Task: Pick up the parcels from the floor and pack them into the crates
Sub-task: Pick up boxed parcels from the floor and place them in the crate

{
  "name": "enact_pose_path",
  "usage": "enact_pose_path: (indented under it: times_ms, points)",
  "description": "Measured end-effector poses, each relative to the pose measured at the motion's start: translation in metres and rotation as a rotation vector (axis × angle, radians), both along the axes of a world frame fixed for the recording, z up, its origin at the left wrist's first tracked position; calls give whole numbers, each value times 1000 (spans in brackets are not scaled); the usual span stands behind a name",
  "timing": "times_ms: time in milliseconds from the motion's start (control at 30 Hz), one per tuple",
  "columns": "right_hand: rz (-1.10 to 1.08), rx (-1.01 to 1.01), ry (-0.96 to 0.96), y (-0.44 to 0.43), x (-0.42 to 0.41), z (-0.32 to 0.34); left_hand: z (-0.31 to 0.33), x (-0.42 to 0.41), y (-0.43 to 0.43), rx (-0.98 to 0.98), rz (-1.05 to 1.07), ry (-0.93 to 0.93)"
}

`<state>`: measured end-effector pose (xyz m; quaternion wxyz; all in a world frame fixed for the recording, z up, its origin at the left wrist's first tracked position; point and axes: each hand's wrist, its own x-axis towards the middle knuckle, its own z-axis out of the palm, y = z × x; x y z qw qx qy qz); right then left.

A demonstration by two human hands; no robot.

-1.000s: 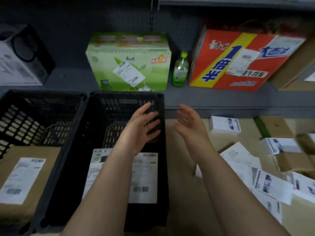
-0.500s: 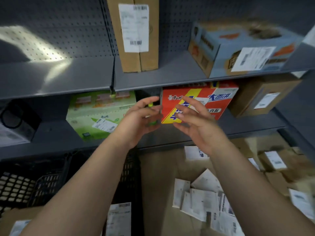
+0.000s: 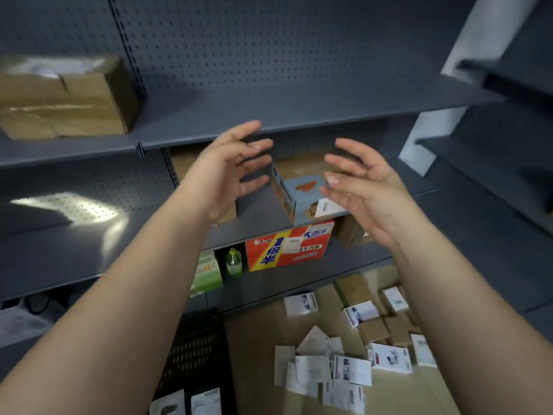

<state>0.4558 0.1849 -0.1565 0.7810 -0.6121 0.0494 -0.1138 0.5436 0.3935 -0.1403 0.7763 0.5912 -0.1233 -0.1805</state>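
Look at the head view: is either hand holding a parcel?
No, the left hand and right hand are both raised in front of the shelves, open and empty.

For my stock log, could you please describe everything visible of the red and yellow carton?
The red and yellow carton looks like printed cardboard, with blue characters on a yellow diagonal band and a white label on its front. It stands upright on a low grey shelf, just right of a green bottle, apart from it.

Facing shelves (image 3: pixel 299 115) bearing boxes (image 3: pixel 299 202) behind, looking down on parcels (image 3: pixel 323 372) lying on the floor (image 3: pixel 257 354) right of the crate (image 3: pixel 197 348) holding two more.
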Motion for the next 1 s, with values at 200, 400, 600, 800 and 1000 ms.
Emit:
enact_pose_path:
  times_ms: [200,400,600,800,1000]
  points:
    - [-67,-105,-111,-8,-57,106,100,-46,-14,-15,-83,-144]
    - [-145,-200,-193,-28,-119,159,151,-97,-34,-111,-86,-209]
    - [-208,-295,-278,-62,-172,198,195,-133,-61,-155,-85,-296]
    - [-255,-368,-387,-108,-210,242,247,-164,-110,-193,-128,-419]
    - [-289,-451,-429,-156,-241,263,263,-187,-166,-223,-169,-478]
